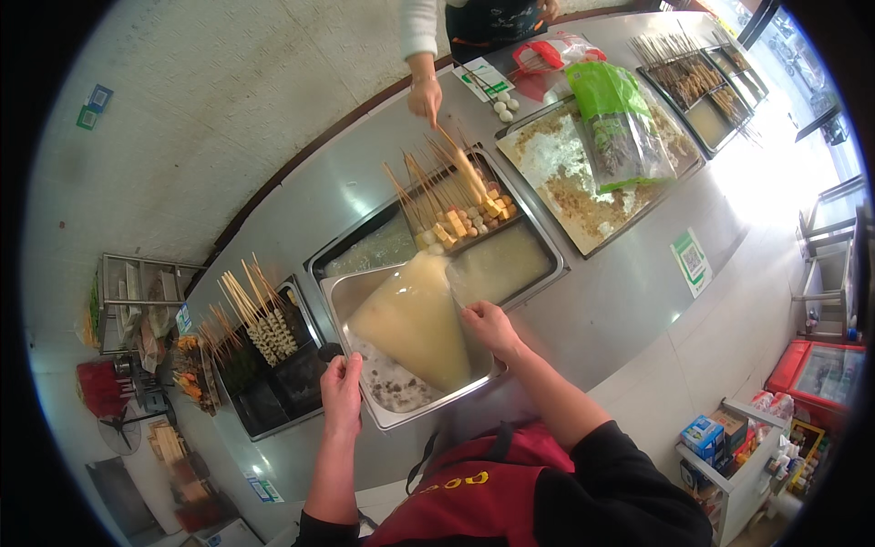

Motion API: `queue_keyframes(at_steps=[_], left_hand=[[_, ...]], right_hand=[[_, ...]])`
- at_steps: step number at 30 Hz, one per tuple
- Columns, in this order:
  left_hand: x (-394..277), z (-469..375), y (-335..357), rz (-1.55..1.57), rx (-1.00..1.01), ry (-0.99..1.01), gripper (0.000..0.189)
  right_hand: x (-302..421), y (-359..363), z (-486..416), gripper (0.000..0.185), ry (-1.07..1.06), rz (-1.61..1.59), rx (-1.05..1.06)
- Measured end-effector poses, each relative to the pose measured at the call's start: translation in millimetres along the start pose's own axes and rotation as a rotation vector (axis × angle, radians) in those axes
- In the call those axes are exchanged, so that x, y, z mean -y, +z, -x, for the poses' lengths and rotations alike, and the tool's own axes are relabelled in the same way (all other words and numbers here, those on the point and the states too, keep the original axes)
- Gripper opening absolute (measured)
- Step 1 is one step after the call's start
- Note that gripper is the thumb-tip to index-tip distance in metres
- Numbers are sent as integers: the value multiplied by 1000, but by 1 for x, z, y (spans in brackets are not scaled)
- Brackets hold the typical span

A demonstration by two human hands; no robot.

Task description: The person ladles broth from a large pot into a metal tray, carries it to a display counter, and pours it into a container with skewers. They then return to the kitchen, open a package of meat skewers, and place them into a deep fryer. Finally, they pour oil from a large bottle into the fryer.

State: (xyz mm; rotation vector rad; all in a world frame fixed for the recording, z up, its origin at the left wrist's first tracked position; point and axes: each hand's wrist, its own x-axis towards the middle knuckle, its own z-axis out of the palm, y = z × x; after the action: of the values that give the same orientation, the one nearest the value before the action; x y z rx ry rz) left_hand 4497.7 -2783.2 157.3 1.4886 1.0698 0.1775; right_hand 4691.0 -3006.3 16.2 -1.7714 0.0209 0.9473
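Observation:
My left hand [342, 390] grips the left rim of a rectangular stainless steel pan [391, 418], which is tilted over the front edge of a sunken divided tray. Cloudy yellowish liquid [417, 314] and dark bits show in the pan. My right hand [489, 328] pinches a thin, clear-looking edge at the pan's right side; whether it is a plastic bag or film, I cannot tell. Just beyond the pan, the divided tray [552, 263] holds broth and skewers of balls and yellow cubes [454, 222]. Another person's hand [425, 99] holds one skewer [468, 174] above them.
At left, a dark divided tray [273, 420] holds skewers of folded food [272, 336]. A stained metal griddle [560, 198] lies at right, with a green and clear food bag [618, 130] on it. Skewer trays [697, 89] stand farther right, and white balls [506, 107] sit near the back.

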Motion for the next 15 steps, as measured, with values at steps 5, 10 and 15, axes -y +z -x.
queue_keyframes(at_steps=[5,10,15], left_hand=[[0,-1,3,32,-19,-7,36],[0,-2,2,58,-22,-13,35],[-1,-1,-1,56,-27,-7,34]], right_hand=[[0,0,-2,44,50,22,30],[-1,4,-6,43,39,18,44],[-4,9,-8,43,34,34,46]])
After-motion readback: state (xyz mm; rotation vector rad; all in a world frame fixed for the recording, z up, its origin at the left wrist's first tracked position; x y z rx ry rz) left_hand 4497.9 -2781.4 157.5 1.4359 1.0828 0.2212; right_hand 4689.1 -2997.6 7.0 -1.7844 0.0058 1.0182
